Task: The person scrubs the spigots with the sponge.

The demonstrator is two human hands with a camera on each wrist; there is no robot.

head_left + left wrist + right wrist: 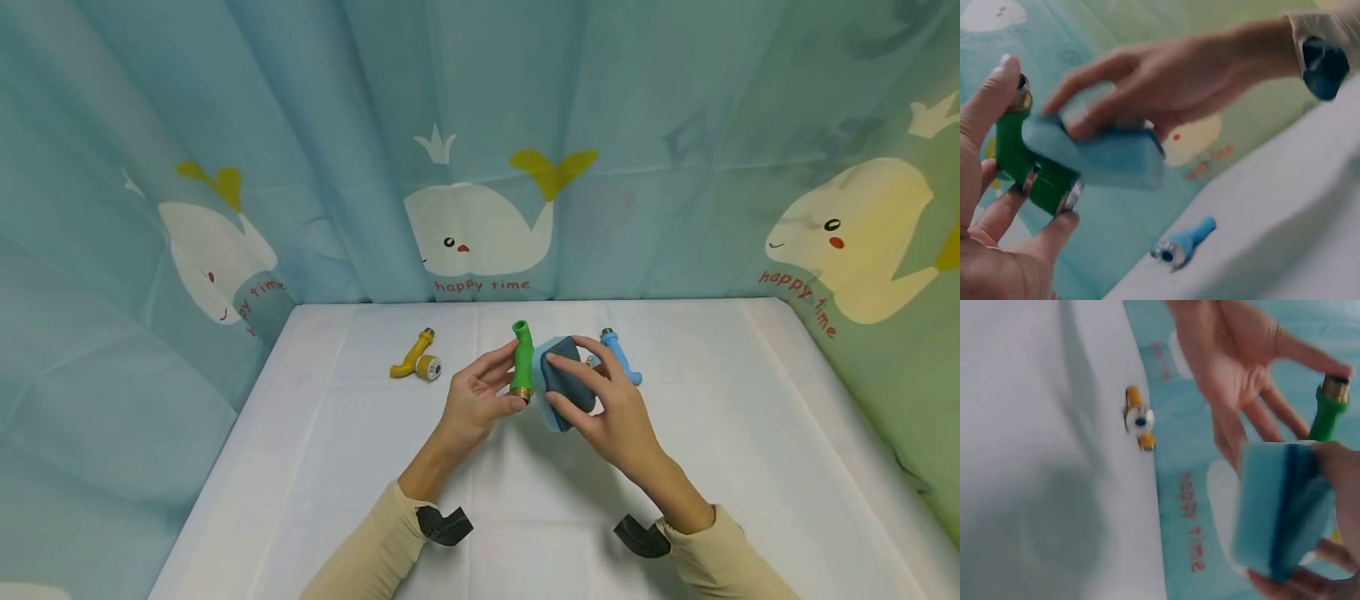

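Above the white table [300, 467], at centre, I'm gripping the green tap [522, 360] in my left hand [477, 400] while my right hand [611, 404], at its 3 o'clock, is pinching the blue sponge [564, 382] against it

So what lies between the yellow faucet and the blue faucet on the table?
In the head view, the left hand holding the green faucet, and the right hand's sponge.

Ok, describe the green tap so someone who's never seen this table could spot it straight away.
Above the middle of the white table, the left hand holds the green tap upright, against a blue sponge. Yellow tap and blue tap lie on the table; only the green one is held.
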